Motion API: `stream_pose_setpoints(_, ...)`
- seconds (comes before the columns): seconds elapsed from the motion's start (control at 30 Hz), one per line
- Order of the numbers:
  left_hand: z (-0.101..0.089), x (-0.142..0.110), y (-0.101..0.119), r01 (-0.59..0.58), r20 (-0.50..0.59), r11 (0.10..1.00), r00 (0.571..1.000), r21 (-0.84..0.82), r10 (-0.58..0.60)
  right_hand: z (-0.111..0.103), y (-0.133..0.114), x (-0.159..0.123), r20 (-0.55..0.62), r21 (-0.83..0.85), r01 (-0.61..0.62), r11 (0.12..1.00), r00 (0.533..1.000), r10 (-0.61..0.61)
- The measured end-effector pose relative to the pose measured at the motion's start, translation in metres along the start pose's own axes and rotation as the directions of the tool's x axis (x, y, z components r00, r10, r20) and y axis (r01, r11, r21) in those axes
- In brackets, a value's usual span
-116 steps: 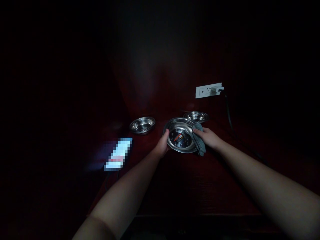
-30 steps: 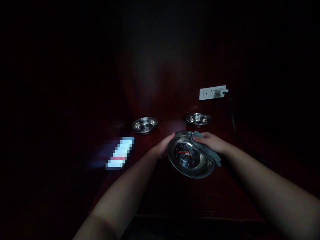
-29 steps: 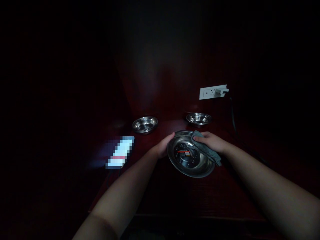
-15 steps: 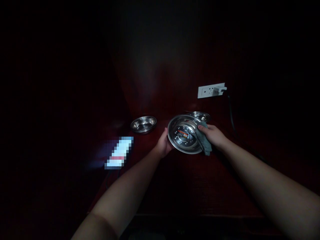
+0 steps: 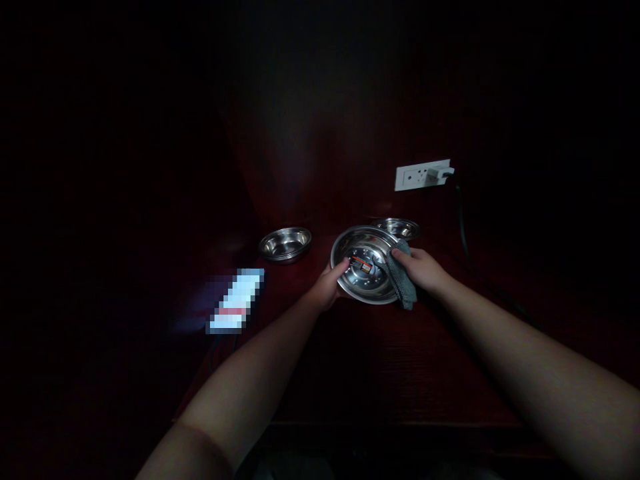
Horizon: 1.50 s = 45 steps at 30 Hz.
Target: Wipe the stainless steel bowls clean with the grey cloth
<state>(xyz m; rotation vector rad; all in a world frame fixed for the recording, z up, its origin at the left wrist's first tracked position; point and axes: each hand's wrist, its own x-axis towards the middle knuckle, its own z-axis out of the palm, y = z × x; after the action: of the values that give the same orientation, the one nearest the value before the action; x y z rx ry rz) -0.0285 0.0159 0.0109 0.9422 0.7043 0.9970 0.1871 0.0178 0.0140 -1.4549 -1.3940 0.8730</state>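
Head view: left hand [image 5: 330, 285] grips metal bowl [image 5: 345, 290] by its rim, apparently steadying it; right hand [image 5: 425, 270] pinches cloth [image 5: 404, 283] over opposite rim, above worktop [image 5: 390, 373].

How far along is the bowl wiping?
Done: can't confirm; the rear-left bowl and rear-right bowl are set down, but nothing shows whether they're wiped. In hand: left hand grips the nearer bowl, right hand holds the grey cloth against its rim. Left: likely the rest of this bowl, since the cloth covers only its right side.
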Motion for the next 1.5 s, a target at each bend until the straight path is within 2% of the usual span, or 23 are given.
stream_pose_setpoints(0.47, -0.007, 0.004, -0.002, 0.025, 0.093, 0.999, 0.995, -0.029, -0.022, -0.001, -0.007, -0.006, 0.010, -0.044, 0.002, 0.999, 1.000, -0.002)
stream_pose_setpoints(0.77, -0.012, 0.007, -0.004, 0.016, 0.166, 0.999, 0.986, -0.039, -0.009, -0.003, -0.002, -0.003, 0.050, -0.075, 0.040, 0.996, 0.998, -0.036)
stream_pose_setpoints(1.03, -0.012, 0.008, -0.007, 0.010, 0.216, 1.000, 0.976, -0.021, -0.005, -0.003, -0.003, -0.004, 0.060, 0.015, 0.052, 0.999, 0.997, -0.053)
stream_pose_setpoints(1.23, -0.006, 0.002, -0.009, -0.076, 0.130, 0.997, 0.988, -0.035, 0.080, -0.001, -0.008, -0.005, -0.042, 0.138, -0.045, 0.989, 0.998, 0.051)
stream_pose_setpoints(1.33, -0.003, 0.000, -0.010, -0.128, 0.105, 0.991, 0.986, -0.038, 0.132, 0.002, -0.007, -0.004, -0.055, 0.172, -0.064, 0.983, 0.996, 0.075)
stream_pose_setpoints(1.5, 0.001, -0.001, -0.008, -0.179, 0.069, 0.983, 0.981, -0.031, 0.180, 0.003, -0.004, -0.004, 0.005, 0.057, -0.044, 0.997, 0.999, 0.044)
